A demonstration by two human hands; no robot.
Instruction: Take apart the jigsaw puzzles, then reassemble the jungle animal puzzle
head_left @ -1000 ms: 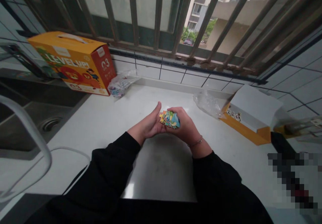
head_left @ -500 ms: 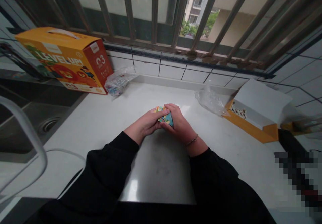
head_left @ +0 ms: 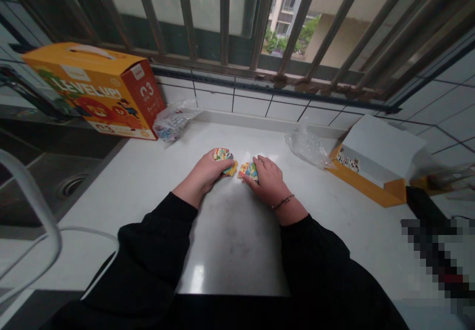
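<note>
Colourful puzzle pieces, in a small stack (head_left: 223, 156), sit in my left hand (head_left: 204, 174), whose thumb lies across them. My right hand (head_left: 269, 179) grips a second colourful stack of pieces (head_left: 249, 169) between thumb and fingers. A narrow gap separates the two stacks, just above the white counter (head_left: 237, 231). The pieces' undersides and some of my fingertips are hidden.
An orange box (head_left: 92, 92) stands at the back left beside a plastic bag of pieces (head_left: 174, 122). At right are a crumpled clear bag (head_left: 308, 147) and an opened orange-and-white box (head_left: 382, 152). A sink (head_left: 70, 186) and white cable (head_left: 89, 229) are at left.
My hands have moved apart, the left one further left. The pieces that were held together between both hands are now in two separate stacks, one in each hand.
</note>
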